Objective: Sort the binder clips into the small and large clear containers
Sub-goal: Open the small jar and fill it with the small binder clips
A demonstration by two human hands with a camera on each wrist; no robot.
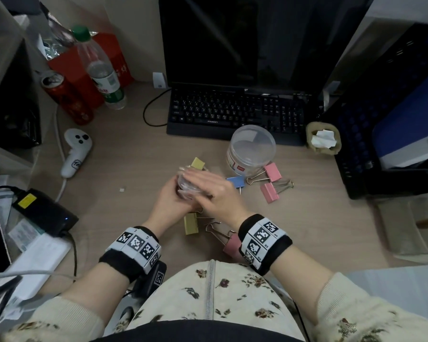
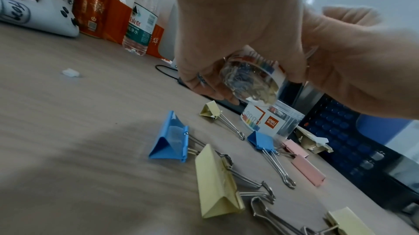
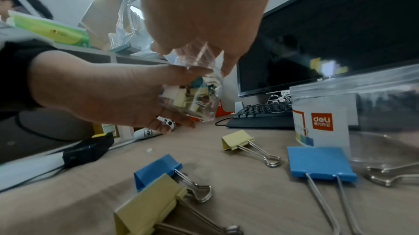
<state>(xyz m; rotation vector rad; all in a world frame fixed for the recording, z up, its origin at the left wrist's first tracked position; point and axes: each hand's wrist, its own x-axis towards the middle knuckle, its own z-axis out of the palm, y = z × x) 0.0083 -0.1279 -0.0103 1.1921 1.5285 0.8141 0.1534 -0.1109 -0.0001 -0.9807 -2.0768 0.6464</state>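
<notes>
Left hand (image 1: 169, 202) cups small clear container (image 3: 192, 95) off the desk, fingers wrapped round its wall, steadying it. Right hand (image 1: 214, 191) lies over the mouth, fingers together, likely seating a lid; blurred. Large container (image 1: 251, 150) stands behind, large clips (image 2: 217, 181) loose on desk (image 1: 134, 169).

"deli" on the large clear container's label (image 3: 322, 121), "PASON" on the keyboard (image 1: 212, 121), "农夫山泉" partly legible on the water bottle (image 2: 142, 21)

Wooden desk (image 1: 134, 169) bears binder clips (image 1: 272, 192), large container (image 1: 251, 150), keyboard (image 1: 232, 112).
</notes>
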